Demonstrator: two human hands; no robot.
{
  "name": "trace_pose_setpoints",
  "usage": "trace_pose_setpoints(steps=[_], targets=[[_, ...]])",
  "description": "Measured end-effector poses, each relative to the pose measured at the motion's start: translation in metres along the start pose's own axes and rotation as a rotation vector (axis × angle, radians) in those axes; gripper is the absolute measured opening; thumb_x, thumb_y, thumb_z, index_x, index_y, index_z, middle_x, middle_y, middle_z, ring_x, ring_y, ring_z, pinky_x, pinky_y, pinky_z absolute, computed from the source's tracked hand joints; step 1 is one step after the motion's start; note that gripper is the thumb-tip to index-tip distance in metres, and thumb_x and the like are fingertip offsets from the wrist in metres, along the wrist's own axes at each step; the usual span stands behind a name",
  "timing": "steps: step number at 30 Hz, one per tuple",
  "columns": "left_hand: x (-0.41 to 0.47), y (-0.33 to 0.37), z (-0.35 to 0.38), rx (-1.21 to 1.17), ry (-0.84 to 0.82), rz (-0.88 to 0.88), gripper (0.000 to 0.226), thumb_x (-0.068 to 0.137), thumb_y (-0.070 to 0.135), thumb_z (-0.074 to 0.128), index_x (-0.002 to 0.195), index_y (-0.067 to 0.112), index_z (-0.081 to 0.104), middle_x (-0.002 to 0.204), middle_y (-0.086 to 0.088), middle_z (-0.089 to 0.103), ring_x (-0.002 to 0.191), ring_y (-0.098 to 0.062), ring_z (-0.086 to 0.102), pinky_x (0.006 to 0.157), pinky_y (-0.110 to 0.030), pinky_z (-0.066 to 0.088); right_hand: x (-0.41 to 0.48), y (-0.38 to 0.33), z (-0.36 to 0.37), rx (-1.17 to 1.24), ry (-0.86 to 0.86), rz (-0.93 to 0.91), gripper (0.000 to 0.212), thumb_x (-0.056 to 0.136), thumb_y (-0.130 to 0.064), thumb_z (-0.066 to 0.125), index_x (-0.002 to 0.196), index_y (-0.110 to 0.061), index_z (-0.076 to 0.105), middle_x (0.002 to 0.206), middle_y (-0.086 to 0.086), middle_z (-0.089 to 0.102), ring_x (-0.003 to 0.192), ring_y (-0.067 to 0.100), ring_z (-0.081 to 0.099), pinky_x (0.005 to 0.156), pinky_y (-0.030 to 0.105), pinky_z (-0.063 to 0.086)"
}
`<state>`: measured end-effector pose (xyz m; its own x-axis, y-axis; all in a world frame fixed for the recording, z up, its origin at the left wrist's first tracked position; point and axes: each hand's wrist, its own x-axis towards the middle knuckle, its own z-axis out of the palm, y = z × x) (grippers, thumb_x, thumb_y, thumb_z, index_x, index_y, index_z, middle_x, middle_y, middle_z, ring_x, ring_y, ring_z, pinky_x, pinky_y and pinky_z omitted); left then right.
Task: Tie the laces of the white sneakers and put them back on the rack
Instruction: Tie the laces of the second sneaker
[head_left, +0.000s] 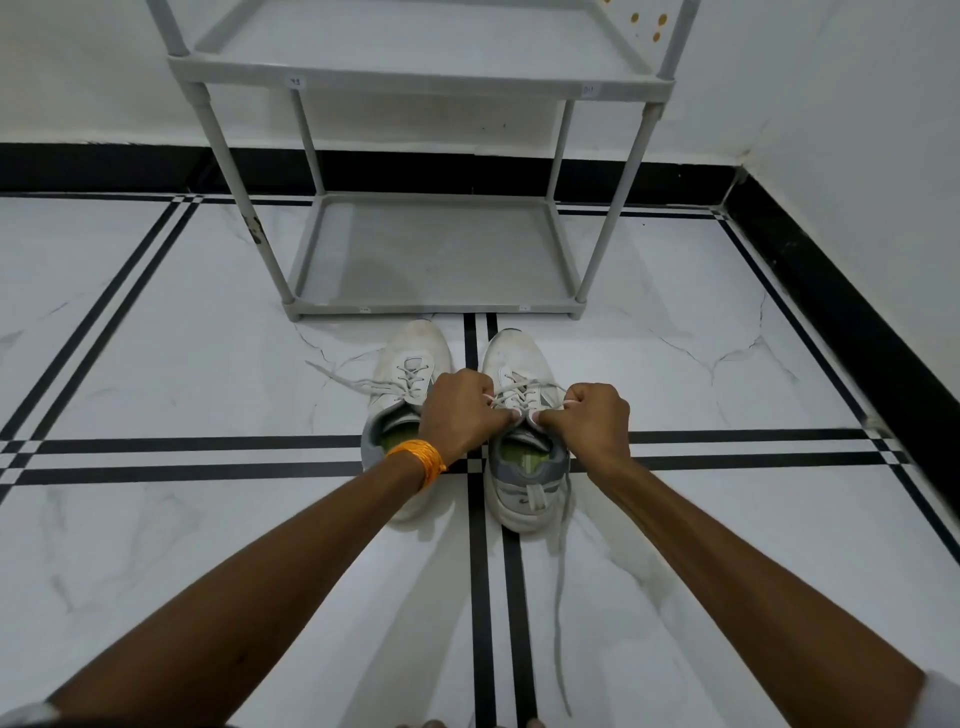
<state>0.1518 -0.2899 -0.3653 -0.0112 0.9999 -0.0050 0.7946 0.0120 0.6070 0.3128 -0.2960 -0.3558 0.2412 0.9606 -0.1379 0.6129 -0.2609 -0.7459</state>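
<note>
Two white sneakers stand side by side on the floor, toes toward the grey rack (431, 312). Over the right sneaker (514, 358), my left hand (460, 415) and my right hand (592, 421) each pinch a part of its lace near the tongue, thumbs almost touching. One free end of that lace (560, 597) trails back along the floor toward me. The left sneaker (415, 348) is untied, its lace (343, 382) spread out to the left, and my left wrist with an orange thread band hides part of its opening.
The rack's bottom shelf (436, 254) sits just beyond the toes, with a second shelf (415, 78) above it. White wall with a black skirting runs behind and along the right side. The marble floor has black stripe lines.
</note>
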Motion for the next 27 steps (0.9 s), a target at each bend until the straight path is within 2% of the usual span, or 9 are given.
trace_pose_setpoints(steps=[7,9,12,15,18,20,22,25,27], targets=[[0.021,0.013,-0.053,-0.001,0.098,0.204,0.048,0.086,0.043,0.063,0.047,0.023,0.043,0.051,0.009,0.043,0.072,-0.020,0.045,0.077,-0.033,0.039,0.011,-0.027,-0.041,0.075,-0.166,-0.036,0.038,0.073,-0.024,0.079,0.053,-0.009,0.051,0.054,0.001,0.051,0.053,0.014,0.045,0.053,0.028,0.033],[0.025,0.019,-0.066,-0.143,0.075,0.270,0.048,0.087,0.039,0.064,0.051,0.014,0.048,0.051,-0.002,0.044,0.063,-0.019,0.046,0.066,-0.032,0.038,0.014,-0.048,-0.058,0.138,-0.165,-0.071,0.036,0.079,-0.031,0.075,0.063,-0.002,0.060,0.062,0.004,0.061,0.061,0.015,0.056,0.063,0.028,0.044],[0.017,0.038,-0.067,-0.210,-0.097,0.392,0.042,0.090,0.037,0.064,0.065,0.004,0.056,0.070,-0.015,0.057,0.065,-0.023,0.053,0.063,-0.032,0.043,0.017,-0.079,-0.074,0.289,-0.285,-0.126,0.028,0.090,-0.028,0.065,0.073,-0.007,0.056,0.058,0.001,0.048,0.055,0.015,0.050,0.069,0.033,0.054],[0.010,0.056,-0.058,0.095,-0.154,0.741,0.031,0.091,0.038,0.062,0.075,0.011,0.062,0.093,-0.003,0.061,0.073,-0.017,0.055,0.061,-0.028,0.041,0.017,-0.099,-0.075,0.091,-0.241,-0.280,0.037,0.093,-0.030,0.059,0.073,0.002,0.055,0.063,0.007,0.054,0.055,0.015,0.050,0.056,0.026,0.049],[0.016,0.068,-0.064,0.490,-0.101,0.903,0.033,0.095,0.039,0.054,0.090,0.010,0.067,0.100,-0.005,0.065,0.077,-0.021,0.061,0.061,-0.034,0.045,0.016,-0.112,-0.078,-0.178,-0.227,-0.474,0.033,0.091,-0.030,0.060,0.077,-0.001,0.067,0.076,0.010,0.070,0.068,0.020,0.064,0.066,0.034,0.052],[0.028,0.073,-0.075,0.697,-0.061,0.803,0.035,0.097,0.041,0.049,0.096,0.011,0.067,0.096,-0.008,0.066,0.083,-0.028,0.064,0.062,-0.034,0.044,0.018,-0.120,-0.083,-0.216,-0.223,-0.543,0.021,0.091,-0.026,0.061,0.083,-0.009,0.071,0.078,0.005,0.070,0.071,0.017,0.063,0.070,0.035,0.051],[0.037,0.076,-0.087,0.615,-0.034,0.615,0.037,0.096,0.044,0.049,0.088,0.013,0.068,0.078,-0.007,0.063,0.072,-0.025,0.060,0.061,-0.030,0.038,0.021,-0.120,-0.087,-0.236,-0.106,-0.577,0.012,0.090,-0.016,0.060,0.095,-0.014,0.071,0.088,0.003,0.068,0.078,0.015,0.060,0.074,0.036,0.050],[0.045,0.077,-0.096,-0.187,-0.190,0.243,0.039,0.097,0.035,0.050,0.066,0.011,0.054,0.058,-0.002,0.045,0.050,-0.016,0.039,0.047,-0.024,0.032,0.024,-0.108,-0.087,-0.399,-0.006,-0.524,0.037,0.082,-0.004,0.062,0.116,-0.019,0.066,0.112,0.008,0.057,0.109,0.025,0.049,0.087,0.037,0.046],[0.044,0.079,-0.096,-0.579,-0.268,0.037,0.035,0.098,0.024,0.044,0.064,0.014,0.048,0.057,0.000,0.042,0.044,-0.012,0.033,0.044,-0.023,0.026,0.018,-0.098,-0.082,-0.279,-0.191,-0.407,0.038,0.078,-0.007,0.072,0.114,-0.017,0.069,0.099,0.003,0.060,0.094,0.019,0.055,0.075,0.028,0.044]])
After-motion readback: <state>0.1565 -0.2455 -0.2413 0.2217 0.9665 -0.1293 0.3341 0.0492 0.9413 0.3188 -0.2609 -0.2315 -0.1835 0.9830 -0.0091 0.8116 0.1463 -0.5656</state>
